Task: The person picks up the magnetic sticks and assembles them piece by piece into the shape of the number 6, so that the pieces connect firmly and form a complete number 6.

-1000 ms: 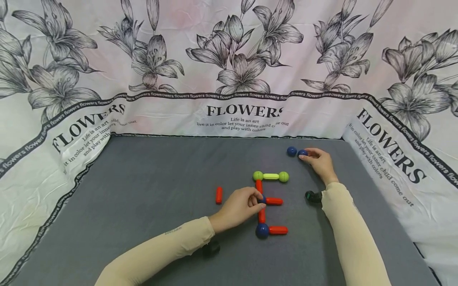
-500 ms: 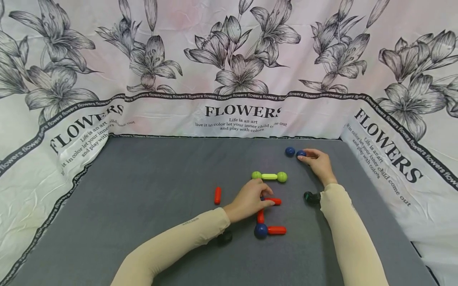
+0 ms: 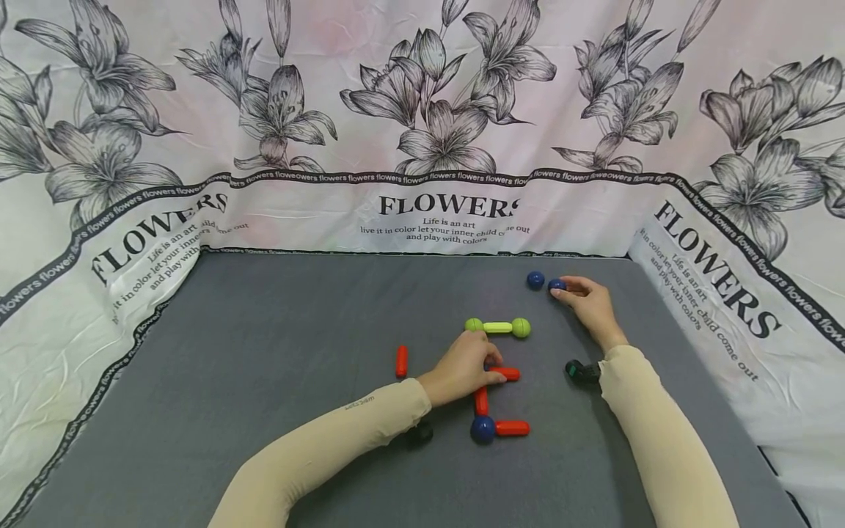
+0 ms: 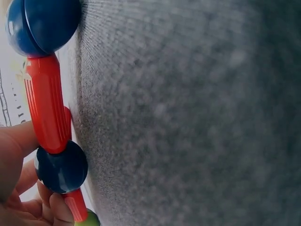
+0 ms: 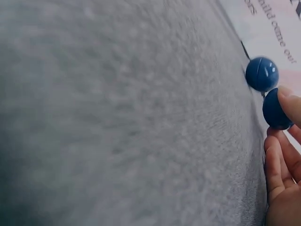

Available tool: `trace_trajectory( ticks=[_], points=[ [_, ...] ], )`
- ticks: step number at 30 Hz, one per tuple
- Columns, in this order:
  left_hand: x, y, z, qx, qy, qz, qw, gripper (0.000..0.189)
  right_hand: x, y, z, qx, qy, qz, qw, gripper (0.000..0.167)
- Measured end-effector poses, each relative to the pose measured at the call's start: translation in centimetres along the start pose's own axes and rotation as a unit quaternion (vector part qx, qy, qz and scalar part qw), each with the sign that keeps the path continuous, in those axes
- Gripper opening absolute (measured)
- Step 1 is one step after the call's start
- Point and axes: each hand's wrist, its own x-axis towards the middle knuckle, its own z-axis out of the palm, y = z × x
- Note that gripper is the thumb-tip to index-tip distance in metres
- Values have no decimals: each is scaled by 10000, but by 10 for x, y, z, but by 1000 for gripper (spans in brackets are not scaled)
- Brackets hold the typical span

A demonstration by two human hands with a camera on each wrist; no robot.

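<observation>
A figure of red toy building rods and blue balls lies on the grey table, mostly beneath my left hand [image 3: 462, 369]. That hand grips the middle blue ball [image 4: 61, 167], its thumb beside the red side rod [image 3: 507, 374]; the head view hides this ball. The lower blue ball [image 3: 483, 430] carries another red rod [image 3: 512, 428] to its right. At the top a light green rod [image 3: 497, 328] joins two green balls. Far right, my right hand [image 3: 590, 308] pinches a blue ball [image 3: 557, 284] between thumb and fingers, beside a second blue ball [image 3: 535, 279].
A loose red rod [image 3: 401, 361] lies left of the figure. Black wrist cameras, one [image 3: 582, 372] on the right, hang under both sleeves. Floral cloth [image 3: 422, 220] with printed text walls the back and both sides of the table [image 3: 277, 337].
My left hand has shifted rightward and slightly up over the middle of the figure, now covering the upper red rod. My right hand has stayed at its blue ball.
</observation>
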Motion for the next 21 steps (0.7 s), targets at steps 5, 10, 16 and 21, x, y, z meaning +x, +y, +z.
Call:
trace_trajectory(
  ticks=[5,10,16,21],
  points=[
    [0,0,1,110,-45,94,9999,24,-10,-5,-2,-87,-242,-65,9996,58],
    [-1,1,0,113,-64,92,9999,23,-28,-15,-6,-265,-352,-74,9990,56],
    [-3,3,-2,-69,18,-30,10000,21,-56,-31,-10,-383,-803,-47,9960,56],
    [-5,3,-2,-223,-3,-208,9995,21,-78,-38,-8,-310,-1398,-148,9896,50]
  ],
)
